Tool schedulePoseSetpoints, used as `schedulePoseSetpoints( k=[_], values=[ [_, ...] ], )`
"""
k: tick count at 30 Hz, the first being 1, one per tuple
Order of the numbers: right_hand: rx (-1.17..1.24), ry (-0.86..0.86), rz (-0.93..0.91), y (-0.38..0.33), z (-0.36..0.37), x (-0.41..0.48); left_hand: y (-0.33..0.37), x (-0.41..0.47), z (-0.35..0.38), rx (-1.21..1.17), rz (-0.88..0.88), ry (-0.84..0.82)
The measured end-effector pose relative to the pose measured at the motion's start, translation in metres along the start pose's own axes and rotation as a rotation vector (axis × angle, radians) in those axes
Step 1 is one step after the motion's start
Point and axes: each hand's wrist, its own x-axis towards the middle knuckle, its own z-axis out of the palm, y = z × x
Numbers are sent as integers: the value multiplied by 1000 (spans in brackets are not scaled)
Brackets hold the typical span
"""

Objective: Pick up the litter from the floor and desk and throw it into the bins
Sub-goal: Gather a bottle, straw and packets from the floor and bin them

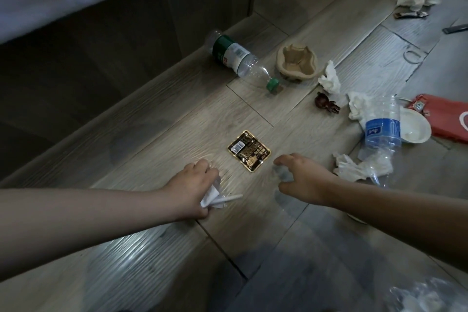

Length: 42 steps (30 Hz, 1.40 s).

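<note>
- Left hand was low over the floor, fingers clamped on white paper scraps: gathering, by the look of it.
- Gold wrapper lay flat between the hands, likely next; it needed an edge pinch.
- Right hand clawed over a blurry clear scrap; held or not, couldn't tell.
- Beyond lay green-label bottle, crushed cup, tissue, blue-label bottle; none blocked. No bin showed.

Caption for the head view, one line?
Left hand grips white paper scraps; right hand hovers beside a gold-edged wrapper on the littered wood floor.
</note>
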Motion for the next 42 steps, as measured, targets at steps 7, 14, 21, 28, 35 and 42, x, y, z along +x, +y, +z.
schedulePoseSetpoints(
  k=[7, 14, 21, 28, 35, 42],
  values=[
    [34, 38, 11, 7, -7, 0, 1, 25, -32, -189, -8, 49],
    [74, 107, 83, 25, -22, -2, 21, 93, -67, -141, 49, 162],
    [114, 186, 127, 48, -36, 3, 33, 109, -54, 96, 173, 19],
    [96, 189, 138, 48, -40, 15, 24, 112, -51, 6, -41, 10],
    [47, 227, 52, 20, -54, 45, 11, 85, -36, -150, -292, 154],
    [33, 354, -21, -9, -91, 85, -9, 70, -44, -551, -447, 109]
  ],
)
